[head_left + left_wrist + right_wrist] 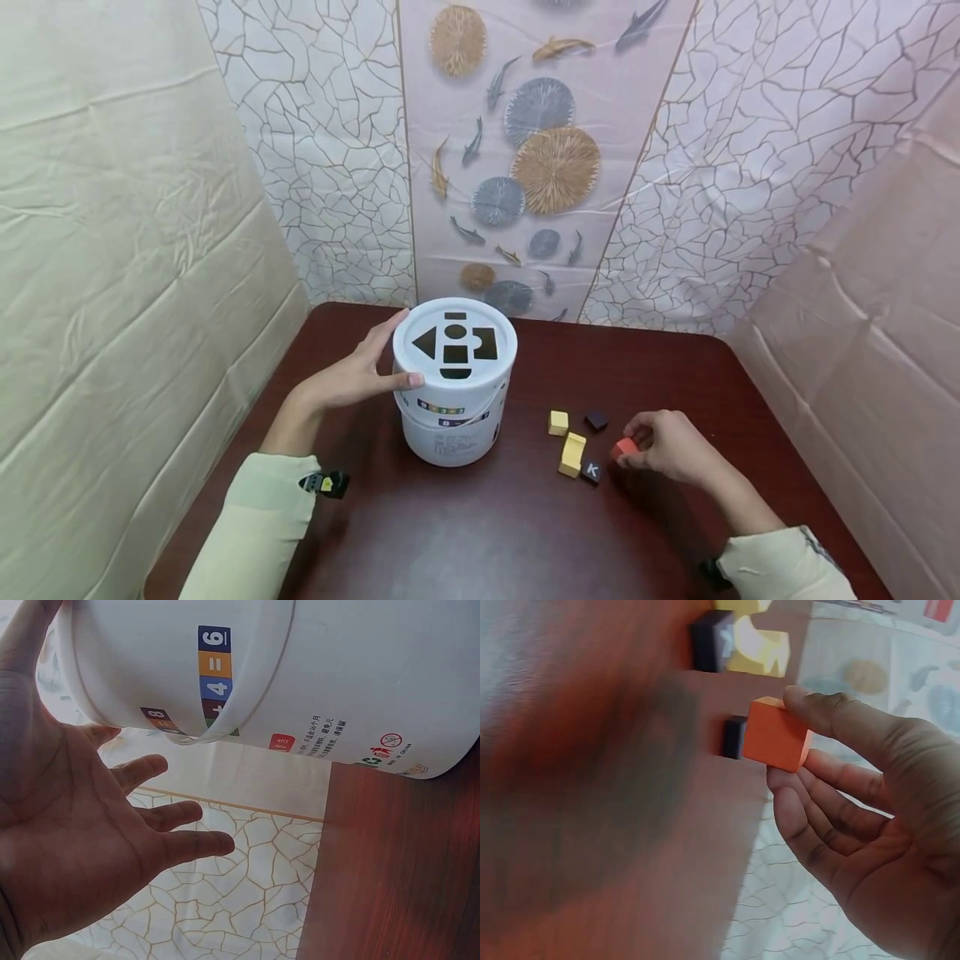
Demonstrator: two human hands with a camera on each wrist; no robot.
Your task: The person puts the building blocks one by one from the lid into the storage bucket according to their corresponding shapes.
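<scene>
A white bucket [450,425] stands upright on the table, its lid [501,367] cut with a triangle, a circle, a square and other openings. My left hand [352,375] rests against the lid's left side, fingers spread and mostly straight; the left wrist view shows the palm [75,817] beside the bucket wall. Between thumb and fingers, my right hand [675,446] pinches an orange-red block [775,735] to the right of the loose blocks. Nearest to it lie a black block with a K [591,473], a notched yellow block [572,454], a small yellow block [558,422] and a dark block [597,421].
A dark red-brown table [480,533] carries everything. Patterned cloth [345,167] hangs behind it, and plain cream cloth [135,250] walls the left side, with similar cloth at right. The bucket's thin handle [476,418] hangs down across its front.
</scene>
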